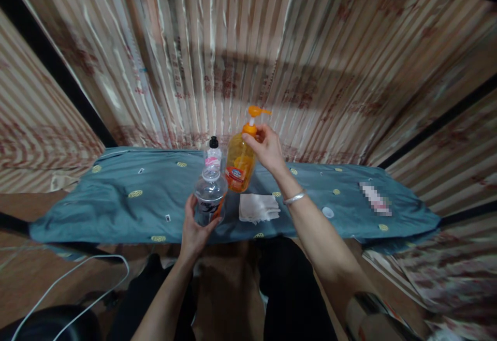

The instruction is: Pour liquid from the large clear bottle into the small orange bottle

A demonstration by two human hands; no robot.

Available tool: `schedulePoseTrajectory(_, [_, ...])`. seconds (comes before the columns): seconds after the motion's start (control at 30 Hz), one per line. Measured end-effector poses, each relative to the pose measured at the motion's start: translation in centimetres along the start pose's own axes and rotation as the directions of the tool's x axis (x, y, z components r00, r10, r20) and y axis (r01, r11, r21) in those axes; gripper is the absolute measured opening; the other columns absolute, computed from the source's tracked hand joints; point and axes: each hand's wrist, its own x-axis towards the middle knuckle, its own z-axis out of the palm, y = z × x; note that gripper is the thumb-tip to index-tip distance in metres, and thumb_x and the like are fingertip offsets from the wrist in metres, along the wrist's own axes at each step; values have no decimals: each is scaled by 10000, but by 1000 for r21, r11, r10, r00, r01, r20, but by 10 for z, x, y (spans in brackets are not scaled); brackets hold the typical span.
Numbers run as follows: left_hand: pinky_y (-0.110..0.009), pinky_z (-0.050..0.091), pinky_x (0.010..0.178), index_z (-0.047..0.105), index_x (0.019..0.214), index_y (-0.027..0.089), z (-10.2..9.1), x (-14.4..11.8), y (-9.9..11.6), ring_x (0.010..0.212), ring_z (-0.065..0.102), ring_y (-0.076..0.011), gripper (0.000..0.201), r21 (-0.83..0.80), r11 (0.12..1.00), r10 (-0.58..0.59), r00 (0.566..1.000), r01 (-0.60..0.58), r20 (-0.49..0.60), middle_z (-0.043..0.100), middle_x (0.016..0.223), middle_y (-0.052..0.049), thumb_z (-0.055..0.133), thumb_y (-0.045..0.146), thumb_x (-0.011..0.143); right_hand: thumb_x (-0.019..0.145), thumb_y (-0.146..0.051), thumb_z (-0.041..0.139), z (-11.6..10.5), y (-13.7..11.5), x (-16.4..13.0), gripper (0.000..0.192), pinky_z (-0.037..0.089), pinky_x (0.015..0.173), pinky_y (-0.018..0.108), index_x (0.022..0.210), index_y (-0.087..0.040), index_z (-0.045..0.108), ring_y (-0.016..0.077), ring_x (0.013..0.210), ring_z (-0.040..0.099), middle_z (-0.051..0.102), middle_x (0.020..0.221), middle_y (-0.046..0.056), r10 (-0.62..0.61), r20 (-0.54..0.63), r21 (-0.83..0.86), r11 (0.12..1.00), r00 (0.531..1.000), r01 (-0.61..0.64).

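Two-handed holding step, apparently: with clear bottle [208, 196] clasped in left fingers [213, 223] and pump bottle [239, 161] gripped at collar [249, 129] by right fingers [250, 142], next keep both steady.

We hold a clear plastic bottle [210, 196] in our left hand [196, 232] and an orange-topped pump bottle [240, 161] in our right hand [271, 149], near a folded white cloth [259, 208].

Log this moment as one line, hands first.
left hand: holds clear bottle | right hand: grips pump bottle near top | pale cloth: on teal sheet
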Motion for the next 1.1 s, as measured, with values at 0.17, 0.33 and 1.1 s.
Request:
schedulePoseTrajectory(0.17, [-514,443,1093,496,1217,227,-21,-15,-3,1207,604,-304,778,37,999,3,988,3,-154,603,1214,-108,848,531,593,830,-490,708,-28,0,-11,344,532,871,346,999,-210,600,215,941,687,725,983,44,13,-132,-6,1000,991,-14])
schedulePoseTrajectory(0.33, [-396,558,841,647,870,238,-30,-37,5,780,677,-219,254,88,995,48,998,-45,-34,654,792,-12,731,451,759,823,-493,708,-44,0,-27,340,530,858,352,977,-211,597,222,920,687,722,973,47,37,-156,-11,999,987,-39])
schedulePoseTrajectory(1.1, [-506,462,1081,477,1373,200,122,17,25,1237,628,-331,942,-121,993,12,977,14,211,650,1323,-137,913,298,543,781,-486,792,-31,20,-77,332,542,855,327,970,-250,653,201,897,692,734,943,12,122,66,365,921,990,-138])
